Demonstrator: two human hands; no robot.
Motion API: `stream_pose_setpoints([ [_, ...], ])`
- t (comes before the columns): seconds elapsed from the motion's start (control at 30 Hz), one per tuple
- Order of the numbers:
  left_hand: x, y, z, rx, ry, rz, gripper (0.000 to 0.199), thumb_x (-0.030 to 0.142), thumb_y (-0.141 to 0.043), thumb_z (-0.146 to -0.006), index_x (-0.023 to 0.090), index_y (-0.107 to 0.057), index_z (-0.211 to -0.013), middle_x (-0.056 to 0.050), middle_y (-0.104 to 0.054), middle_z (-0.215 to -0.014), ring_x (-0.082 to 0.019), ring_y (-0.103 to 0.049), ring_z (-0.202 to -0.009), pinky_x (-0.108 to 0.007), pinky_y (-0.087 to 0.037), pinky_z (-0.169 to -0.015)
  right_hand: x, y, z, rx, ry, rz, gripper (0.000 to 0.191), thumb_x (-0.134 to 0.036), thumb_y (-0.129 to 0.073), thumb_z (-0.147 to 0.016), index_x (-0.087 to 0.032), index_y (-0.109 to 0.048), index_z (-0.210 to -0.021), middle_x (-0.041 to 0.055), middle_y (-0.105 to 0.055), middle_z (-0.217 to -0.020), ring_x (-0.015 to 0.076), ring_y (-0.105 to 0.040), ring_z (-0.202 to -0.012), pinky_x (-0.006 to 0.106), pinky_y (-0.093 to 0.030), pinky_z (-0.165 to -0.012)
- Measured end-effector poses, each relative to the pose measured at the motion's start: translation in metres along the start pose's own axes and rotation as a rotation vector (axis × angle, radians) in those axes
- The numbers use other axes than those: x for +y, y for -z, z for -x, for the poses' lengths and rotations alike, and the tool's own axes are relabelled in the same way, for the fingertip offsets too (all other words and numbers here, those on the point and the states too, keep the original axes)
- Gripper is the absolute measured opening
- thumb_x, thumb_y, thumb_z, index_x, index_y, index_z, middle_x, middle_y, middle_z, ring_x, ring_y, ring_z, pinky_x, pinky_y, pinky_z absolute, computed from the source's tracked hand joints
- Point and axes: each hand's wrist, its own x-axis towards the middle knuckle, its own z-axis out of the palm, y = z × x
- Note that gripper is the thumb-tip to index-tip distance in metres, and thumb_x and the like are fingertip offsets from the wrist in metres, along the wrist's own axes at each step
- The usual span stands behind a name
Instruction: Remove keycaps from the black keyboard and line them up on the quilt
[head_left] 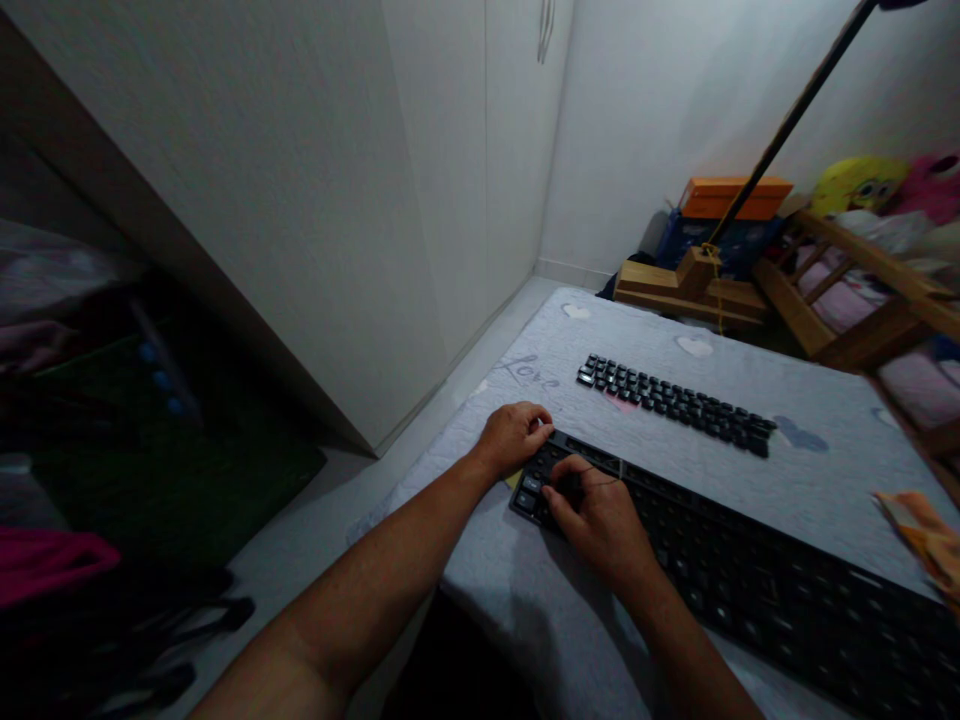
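A long black keyboard (750, 570) lies slantwise on the pale patterned cloth, most of its key places without caps. My left hand (514, 438) is closed at its upper left corner, fingertips curled on the edge. Over the left end, my right hand (600, 515) has thumb and fingers bent together above the keys; what they hold, if anything, is hidden. A few keycaps (528, 492) sit on the board beside the right thumb. Behind the keyboard, several loose black keycaps (675, 402) stand in rows on the cloth.
The cloth-covered surface (517, 600) ends near my body. An orange crumpled item (919, 535) lies at its right edge. A pale cabinet (337, 220) rises at the left. Behind are a wooden base with a dark pole (795, 115), an orange box (735, 198) and a wooden frame (862, 265).
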Motion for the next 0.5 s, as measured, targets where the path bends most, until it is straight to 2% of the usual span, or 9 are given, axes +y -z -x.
stream_pose_setpoints([
  [0.1, -0.0003, -0.0002, 0.0003, 0.007, -0.005, 0.001, 0.016, 0.026, -0.059, -0.082, 0.017, -0.071, -0.087, -0.001, -0.065, -0.074, -0.012, -0.056, -0.067, -0.022, -0.042, -0.064, 0.0006, -0.0005, -0.0001, 0.0, 0.03, -0.005, 0.012, -0.028, -0.055, -0.081, -0.019, -0.061, -0.086, 0.0, -0.063, -0.062, 0.0153, -0.057, -0.053, 0.025, -0.041, -0.055],
  [0.37, 0.0012, 0.0002, 0.0012, 0.004, -0.01, -0.013, 0.015, 0.025, -0.059, -0.082, 0.017, -0.071, -0.088, -0.001, -0.065, -0.076, -0.012, -0.057, -0.068, -0.023, -0.042, -0.066, 0.0072, -0.0047, -0.0014, 0.039, 0.111, 0.052, 0.017, -0.028, -0.056, -0.082, -0.017, -0.063, -0.092, 0.0084, -0.069, -0.09, 0.0227, -0.063, -0.084, 0.034, -0.046, -0.079],
  [0.43, 0.0003, -0.0009, 0.0017, 0.006, -0.013, -0.021, 0.016, 0.026, -0.059, -0.082, 0.017, -0.071, -0.088, -0.001, -0.066, -0.077, -0.013, -0.057, -0.069, -0.023, -0.042, -0.066, 0.0065, -0.0039, -0.0017, 0.03, 0.091, 0.068, 0.017, -0.029, -0.057, -0.082, -0.017, -0.063, -0.093, 0.0085, -0.069, -0.09, 0.0229, -0.063, -0.084, 0.033, -0.046, -0.078],
  [0.5, -0.0006, -0.0021, 0.0021, 0.008, -0.017, -0.033, 0.016, 0.027, -0.058, -0.083, 0.018, -0.07, -0.088, -0.001, -0.067, -0.079, -0.013, -0.058, -0.07, -0.023, -0.043, -0.066, 0.0045, -0.0023, -0.0022, 0.0, 0.048, 0.078, 0.016, -0.029, -0.056, -0.083, -0.017, -0.063, -0.092, 0.0062, -0.069, -0.079, 0.0212, -0.063, -0.073, 0.031, -0.045, -0.069],
])
